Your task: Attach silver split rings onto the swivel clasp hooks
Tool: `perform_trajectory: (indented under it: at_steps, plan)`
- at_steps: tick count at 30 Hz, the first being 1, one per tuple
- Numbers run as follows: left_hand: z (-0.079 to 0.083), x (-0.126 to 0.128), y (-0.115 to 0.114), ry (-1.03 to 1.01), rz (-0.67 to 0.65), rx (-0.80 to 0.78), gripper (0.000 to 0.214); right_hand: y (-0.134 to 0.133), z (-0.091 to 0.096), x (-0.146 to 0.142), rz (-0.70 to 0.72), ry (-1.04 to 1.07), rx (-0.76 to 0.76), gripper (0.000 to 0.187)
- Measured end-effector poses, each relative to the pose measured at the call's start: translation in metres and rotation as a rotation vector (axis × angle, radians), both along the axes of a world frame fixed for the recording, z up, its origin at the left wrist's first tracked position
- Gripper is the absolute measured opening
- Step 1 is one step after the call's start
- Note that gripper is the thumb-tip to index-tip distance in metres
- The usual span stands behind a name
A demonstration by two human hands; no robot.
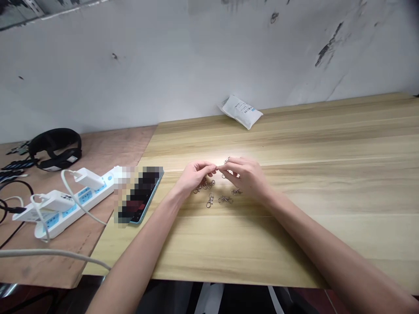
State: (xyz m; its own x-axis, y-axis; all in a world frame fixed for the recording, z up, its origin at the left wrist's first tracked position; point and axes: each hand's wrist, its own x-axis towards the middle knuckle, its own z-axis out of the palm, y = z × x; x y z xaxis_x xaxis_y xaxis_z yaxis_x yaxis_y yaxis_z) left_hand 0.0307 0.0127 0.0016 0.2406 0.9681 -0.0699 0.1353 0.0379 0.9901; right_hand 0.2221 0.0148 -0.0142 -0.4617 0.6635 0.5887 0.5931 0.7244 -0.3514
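My left hand [195,174] and my right hand [245,174] meet fingertip to fingertip above the wooden table. Both are closed in a pinch, and whatever lies between the fingertips is too small and covered to make out. Below and around them lie several small silver metal clasps with key rings: one clasp [210,200] stands apart in front, another pair [225,199] lies to its right, and a cluster [205,185] sits under my left hand. One more clasp [235,192] shows beside my right palm, and others are partly hidden behind my fingers.
A phone [156,185], partly blurred out, lies left of my left forearm. Beyond it are a white power strip [94,196] with chargers and cables, and a black headset [55,148]. At the back, a white plastic packet [242,112] rests near the wall.
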Motion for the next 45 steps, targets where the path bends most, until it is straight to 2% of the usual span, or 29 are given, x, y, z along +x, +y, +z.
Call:
perform_trajectory:
  at_steps: [6,11,15,19,21,24,26,28,30,33,36,40,42,45]
  plan:
    - [0.001,-0.001,0.0,0.018,-0.003,-0.035,0.021,0.001,-0.002,0.001,-0.018,-0.09,0.065,0.035]
    - [0.003,-0.006,0.0,-0.061,-0.058,-0.119,0.021,-0.003,0.002,0.0,-0.032,-0.147,0.1,0.035]
    - [0.005,-0.013,0.003,-0.093,-0.148,-0.17,0.016,-0.007,0.007,-0.002,0.001,-0.142,0.082,0.032]
    - [0.007,-0.016,0.003,-0.008,-0.201,-0.179,0.02,-0.008,0.006,-0.003,0.015,-0.087,0.025,0.031]
    - [0.008,-0.014,0.003,0.049,-0.164,-0.105,0.022,-0.007,0.004,-0.004,0.013,-0.006,-0.016,0.03]
    - [0.007,-0.01,0.001,0.192,-0.072,0.147,0.021,-0.007,0.0,-0.007,0.043,0.17,-0.168,0.025]
    - [0.005,-0.006,-0.001,0.355,-0.028,0.393,0.015,-0.007,-0.001,-0.009,0.08,0.328,-0.351,0.022]
    - [0.003,-0.004,-0.003,0.554,0.013,0.641,0.011,-0.006,0.0,-0.011,0.137,0.504,-0.587,0.026]
    - [0.001,-0.002,-0.005,0.726,0.042,0.826,0.009,-0.006,0.002,-0.01,0.203,0.642,-0.834,0.032]
    - [-0.001,-0.001,-0.006,0.858,0.047,0.973,0.01,-0.006,0.007,-0.007,0.271,0.764,-1.1,0.037]
    - [-0.001,0.001,-0.007,0.892,0.061,1.05,0.01,-0.005,0.012,-0.005,0.313,0.896,-1.226,0.04]
    - [-0.001,0.0,-0.005,0.912,0.089,1.093,0.011,-0.001,0.01,-0.006,0.255,1.05,-1.302,0.035]
    - [-0.002,-0.003,-0.003,0.93,0.107,1.072,0.011,0.002,0.007,-0.004,0.145,1.112,-1.183,0.029]
    - [-0.004,-0.008,0.001,0.924,0.16,0.954,0.01,0.007,0.001,0.0,-0.066,1.101,-0.88,0.026]
